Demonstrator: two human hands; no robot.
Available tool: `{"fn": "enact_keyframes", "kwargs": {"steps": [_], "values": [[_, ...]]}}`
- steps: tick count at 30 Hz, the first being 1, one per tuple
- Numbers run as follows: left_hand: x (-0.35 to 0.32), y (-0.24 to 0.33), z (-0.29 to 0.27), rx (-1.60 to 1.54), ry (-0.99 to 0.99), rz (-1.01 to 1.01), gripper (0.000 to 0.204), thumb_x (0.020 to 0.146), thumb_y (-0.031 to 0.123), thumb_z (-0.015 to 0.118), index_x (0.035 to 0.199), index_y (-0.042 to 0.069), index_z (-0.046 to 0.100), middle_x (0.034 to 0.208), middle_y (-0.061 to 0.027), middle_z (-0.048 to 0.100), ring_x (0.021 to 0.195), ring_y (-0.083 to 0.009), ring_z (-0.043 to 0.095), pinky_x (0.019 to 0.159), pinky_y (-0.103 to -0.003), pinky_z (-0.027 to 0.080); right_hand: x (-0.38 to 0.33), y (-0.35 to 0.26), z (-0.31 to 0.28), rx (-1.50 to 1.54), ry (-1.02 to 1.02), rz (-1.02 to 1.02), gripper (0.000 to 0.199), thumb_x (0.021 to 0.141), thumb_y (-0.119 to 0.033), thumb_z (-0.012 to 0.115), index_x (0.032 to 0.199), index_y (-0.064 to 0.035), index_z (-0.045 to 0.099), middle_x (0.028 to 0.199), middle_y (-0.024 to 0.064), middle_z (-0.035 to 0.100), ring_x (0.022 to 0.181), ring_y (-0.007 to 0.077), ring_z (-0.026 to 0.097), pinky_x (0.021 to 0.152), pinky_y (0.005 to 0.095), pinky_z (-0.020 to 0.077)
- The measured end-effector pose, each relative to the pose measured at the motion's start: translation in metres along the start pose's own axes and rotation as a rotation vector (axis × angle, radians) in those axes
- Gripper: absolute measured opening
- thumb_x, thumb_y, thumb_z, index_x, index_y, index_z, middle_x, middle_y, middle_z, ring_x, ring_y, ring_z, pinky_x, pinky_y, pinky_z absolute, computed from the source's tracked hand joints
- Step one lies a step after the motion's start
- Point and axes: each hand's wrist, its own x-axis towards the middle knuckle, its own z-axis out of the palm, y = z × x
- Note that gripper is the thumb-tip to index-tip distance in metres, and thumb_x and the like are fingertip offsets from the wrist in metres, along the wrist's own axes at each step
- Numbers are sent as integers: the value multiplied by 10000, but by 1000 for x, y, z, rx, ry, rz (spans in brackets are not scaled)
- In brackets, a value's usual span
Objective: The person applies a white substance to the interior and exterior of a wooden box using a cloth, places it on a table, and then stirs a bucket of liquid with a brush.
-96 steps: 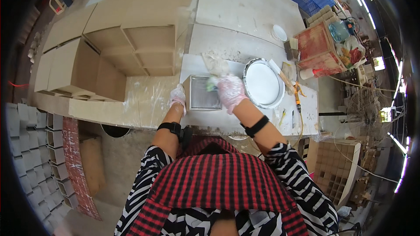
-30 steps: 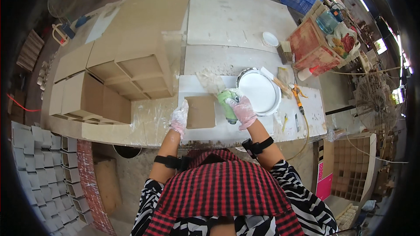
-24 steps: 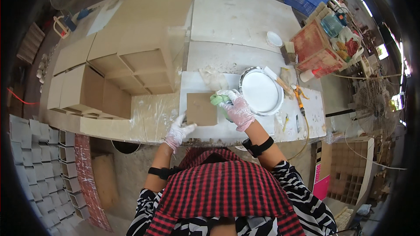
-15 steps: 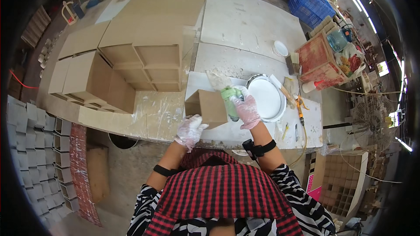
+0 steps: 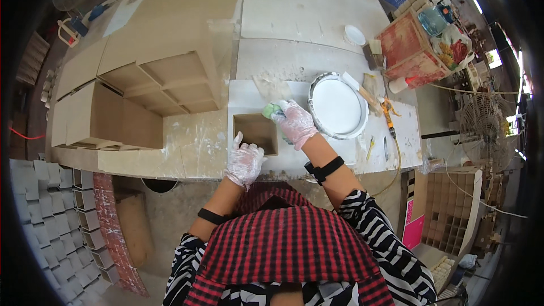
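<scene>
A brown cardboard-like box stands on the white board with its open side facing up. My left hand, in a whitish smeared glove, grips the box at its near left corner, thumb pointing up along the wall. In my gloved right hand is a crumpled green cloth, held at the far right corner of the box; part of it is hidden by the fingers. Just right of that hand sits a round tub of white paint-like liquid, with a wooden-handled brush lying across its right rim.
Brown boxes are grouped at the left of the table. An orange air gun with a hose lies right of the tub. A white bowl stands farther back, near a red-stained crate. A crumpled sheet lies behind the box.
The box has turned from lying tilted with its opening leftward to opening upward. My right hand brought the green cloth left to its far corner. The whole view has shifted slightly.
</scene>
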Motion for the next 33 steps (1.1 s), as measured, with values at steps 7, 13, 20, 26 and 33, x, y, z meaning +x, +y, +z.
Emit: {"fn": "enact_keyframes", "kwargs": {"steps": [7,13,20,26,33], "values": [[1,3,4,-64,57,-20,241,802,324,558,751,89,586,746,-84,585,786,-243,584,1050,-460,200,-88,33,28,172,-135,-14,320,824,-344,576,1060,-128,596,946,146,630,890,294,606,757,381,474],[-15,-14,2,-172,479,111,513,725,380,626,1142,90,552,1192,-123,515,1194,-290,410,1076,-475,141,-56,-15,-20,332,-186,213,277,831,-308,574,1038,-127,603,975,143,619,866,309,602,743,388,474],[-27,-43,26,-233,383,-4,763,680,312,672,1344,101,359,1403,-83,326,1310,-274,264,1071,-502,145,-86,16,22,-115,-129,-141,246,825,-237,565,1068,-199,575,915,136,584,861,314,593,732,400,479],[-24,-41,29,-814,533,-23,803,668,226,718,1361,88,337,1383,-159,345,1284,-309,320,1061,-403,246,-58,-28,39,-191,-148,-511,222,780,-206,578,1002,-203,564,863,87,543,765,255,583,651,360,487],[-27,-49,34,-697,502,-55,759,650,184,713,1339,165,396,1380,-142,361,1266,-256,366,1014,-378,317,-61,9,53,-31,-336,-556,255,800,-194,553,1055,-193,551,910,83,549,809,232,579,709,345,484]]}}
